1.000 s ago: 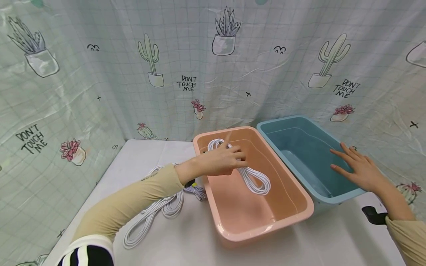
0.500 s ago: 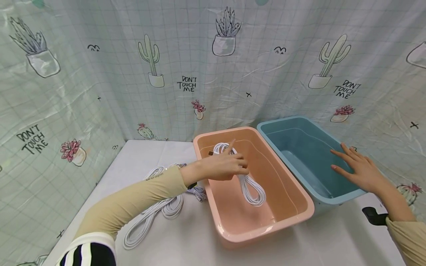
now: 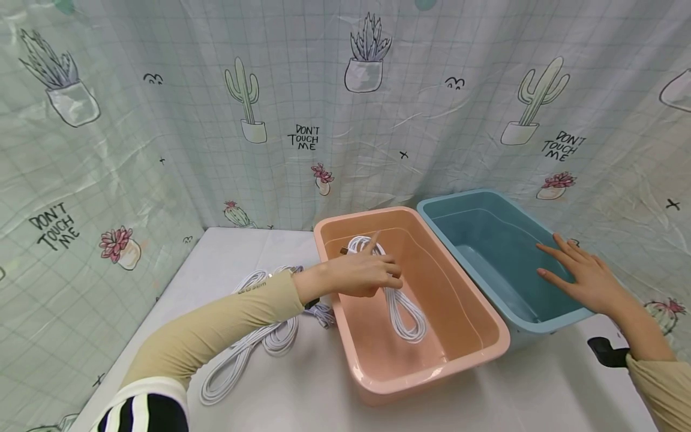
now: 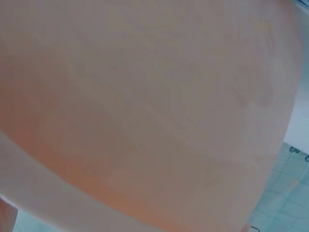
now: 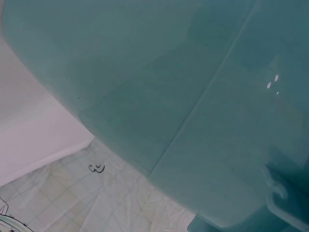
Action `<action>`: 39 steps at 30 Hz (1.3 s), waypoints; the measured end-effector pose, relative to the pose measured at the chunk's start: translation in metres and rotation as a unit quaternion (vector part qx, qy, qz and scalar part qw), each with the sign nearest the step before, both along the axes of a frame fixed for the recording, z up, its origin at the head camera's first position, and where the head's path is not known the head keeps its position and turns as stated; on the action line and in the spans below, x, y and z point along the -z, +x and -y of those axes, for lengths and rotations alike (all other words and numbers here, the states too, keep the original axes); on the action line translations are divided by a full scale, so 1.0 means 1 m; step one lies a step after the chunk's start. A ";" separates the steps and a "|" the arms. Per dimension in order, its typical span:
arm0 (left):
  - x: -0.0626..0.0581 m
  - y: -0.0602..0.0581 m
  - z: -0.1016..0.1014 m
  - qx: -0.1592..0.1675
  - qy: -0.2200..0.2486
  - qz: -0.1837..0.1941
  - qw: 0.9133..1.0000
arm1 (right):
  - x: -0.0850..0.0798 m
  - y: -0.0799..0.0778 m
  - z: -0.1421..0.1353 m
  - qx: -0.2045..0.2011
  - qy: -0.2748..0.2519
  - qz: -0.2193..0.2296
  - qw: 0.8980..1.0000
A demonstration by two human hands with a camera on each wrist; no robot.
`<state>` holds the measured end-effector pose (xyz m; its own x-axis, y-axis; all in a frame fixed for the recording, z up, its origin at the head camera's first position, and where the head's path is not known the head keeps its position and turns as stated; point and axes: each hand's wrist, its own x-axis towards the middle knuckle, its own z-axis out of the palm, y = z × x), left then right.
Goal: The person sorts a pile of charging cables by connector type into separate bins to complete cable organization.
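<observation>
In the head view my left hand [image 3: 361, 273] holds a bundled white cable [image 3: 408, 321] inside the peach tub [image 3: 456, 288]. Its index finger points forward while the other fingers curl over the cable's middle, which they hide. A looped end hangs toward the tub's floor, and a dark plug [image 3: 344, 251] shows behind the hand. My right hand [image 3: 585, 273] lies over the right rim of the blue tub [image 3: 502, 270], fingers spread. Close up, the left wrist view is filled by the peach tub's wall [image 4: 145, 121], the right wrist view by the blue tub's wall [image 5: 120, 96].
Several white cable bundles [image 3: 281, 339] lie on the white table left of the peach tub, partly behind my left sleeve. A greyish cable [image 3: 323, 315] sits against that tub's side. The tubs stand side by side, with a cactus-print curtain [image 3: 302, 90] behind.
My left hand has come down slightly into the peach tub, and the white cable has sunk lower with it. The right hand has stayed where it was.
</observation>
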<state>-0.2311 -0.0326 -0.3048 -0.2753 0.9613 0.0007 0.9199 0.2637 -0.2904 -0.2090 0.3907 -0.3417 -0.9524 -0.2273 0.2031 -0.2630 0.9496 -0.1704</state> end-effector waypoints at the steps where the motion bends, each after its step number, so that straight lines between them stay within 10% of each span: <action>1: 0.001 0.000 0.000 0.001 -0.001 -0.002 1.000 | 0.000 0.000 0.000 0.000 0.000 0.000 1.000; 23: -0.005 -0.002 0.004 -0.018 0.002 -0.014 1.000 | -0.001 0.002 -0.001 -0.002 0.003 -0.005 1.000; 39: -0.016 0.002 0.043 -0.023 0.120 -0.083 0.989 | 0.001 0.003 0.001 -0.005 -0.003 -0.008 1.000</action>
